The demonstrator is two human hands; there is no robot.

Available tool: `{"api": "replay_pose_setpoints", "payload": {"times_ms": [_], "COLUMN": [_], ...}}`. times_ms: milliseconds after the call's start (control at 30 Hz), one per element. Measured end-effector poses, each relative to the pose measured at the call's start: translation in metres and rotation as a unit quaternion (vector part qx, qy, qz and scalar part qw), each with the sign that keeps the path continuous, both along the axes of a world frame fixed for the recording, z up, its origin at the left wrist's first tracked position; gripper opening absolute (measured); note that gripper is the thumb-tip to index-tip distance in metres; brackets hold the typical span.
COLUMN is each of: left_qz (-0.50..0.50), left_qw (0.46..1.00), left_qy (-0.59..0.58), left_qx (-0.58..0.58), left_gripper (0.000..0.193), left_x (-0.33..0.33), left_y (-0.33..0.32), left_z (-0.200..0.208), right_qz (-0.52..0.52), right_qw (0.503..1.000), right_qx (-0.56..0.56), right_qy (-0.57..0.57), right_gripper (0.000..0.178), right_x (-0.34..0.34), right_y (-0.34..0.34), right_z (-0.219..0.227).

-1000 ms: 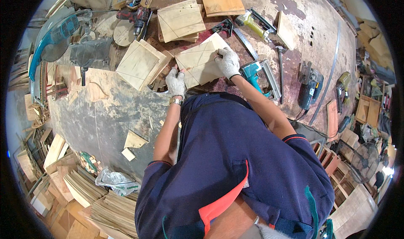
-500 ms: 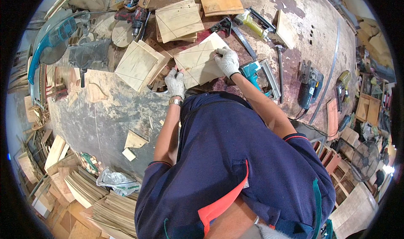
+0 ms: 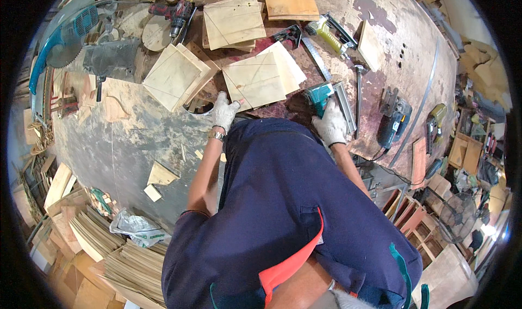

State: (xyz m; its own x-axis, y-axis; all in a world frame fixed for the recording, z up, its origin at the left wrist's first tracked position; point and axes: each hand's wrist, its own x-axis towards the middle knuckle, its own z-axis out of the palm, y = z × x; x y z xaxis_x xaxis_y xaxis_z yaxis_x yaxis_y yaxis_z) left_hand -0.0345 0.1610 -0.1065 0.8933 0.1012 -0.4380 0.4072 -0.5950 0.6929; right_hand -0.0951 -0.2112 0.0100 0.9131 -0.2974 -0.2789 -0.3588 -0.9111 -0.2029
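Observation:
Gloved in white, my left hand (image 3: 223,113) is at the near left corner of a square wooden board (image 3: 253,83) marked with pencil lines. Its thumb rests on the board's corner and the other visible fingers lie apart beside the edge. Another pale board (image 3: 291,69) sticks out from under it on the right. My right hand (image 3: 330,125), also gloved, is closed around a teal nail gun (image 3: 319,94) lying on the workbench (image 3: 157,121). Part of the grip is hidden by the glove.
Stacked boards (image 3: 176,78) lie left, more panels (image 3: 234,20) beyond. A drill (image 3: 176,15) and circular saw (image 3: 65,42) stand far left. Around the right are a yellow-green nail gun (image 3: 329,37), hammer (image 3: 359,97), jigsaw (image 3: 396,118) and long metal strip (image 3: 421,102).
My right hand has left the boards and moved right and nearer, onto the teal nail gun. The left hand stays at the board's corner, with its fingers more spread.

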Motion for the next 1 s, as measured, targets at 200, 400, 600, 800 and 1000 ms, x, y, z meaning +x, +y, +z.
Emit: {"api": "replay_pose_setpoints", "payload": {"times_ms": [200,400,600,800,1000], "left_qz": [-0.006,0.021,0.021,0.033,0.034], "left_qw": [1.000,0.997,0.998,0.996,0.994], "left_qy": [0.009,-0.067,-0.043,-0.057,-0.087], "left_qx": [-0.023,-0.010,0.035,0.055,0.054], "left_gripper": [0.057,0.058,0.056,0.053,0.051], "left_x": [0.007,-0.005,-0.002,-0.001,-0.003], "left_y": [-0.017,-0.017,-0.030,-0.036,-0.036], "left_z": [0.041,0.028,0.075,0.077,0.070], "right_qz": [-0.112,-0.087,0.073,0.058,0.060], "right_qw": [0.988,0.984,0.949,0.895,0.919], "right_qx": [0.101,0.156,0.304,0.442,0.382], "right_qy": [0.040,0.008,-0.046,0.033,0.079], "right_gripper": [0.056,0.072,0.046,0.050,0.049], "right_x": [-0.004,0.039,0.076,0.103,0.112], "right_y": [-0.013,0.005,0.014,0.043,0.047], "right_z": [-0.027,0.068,0.058,0.067,0.052]}}
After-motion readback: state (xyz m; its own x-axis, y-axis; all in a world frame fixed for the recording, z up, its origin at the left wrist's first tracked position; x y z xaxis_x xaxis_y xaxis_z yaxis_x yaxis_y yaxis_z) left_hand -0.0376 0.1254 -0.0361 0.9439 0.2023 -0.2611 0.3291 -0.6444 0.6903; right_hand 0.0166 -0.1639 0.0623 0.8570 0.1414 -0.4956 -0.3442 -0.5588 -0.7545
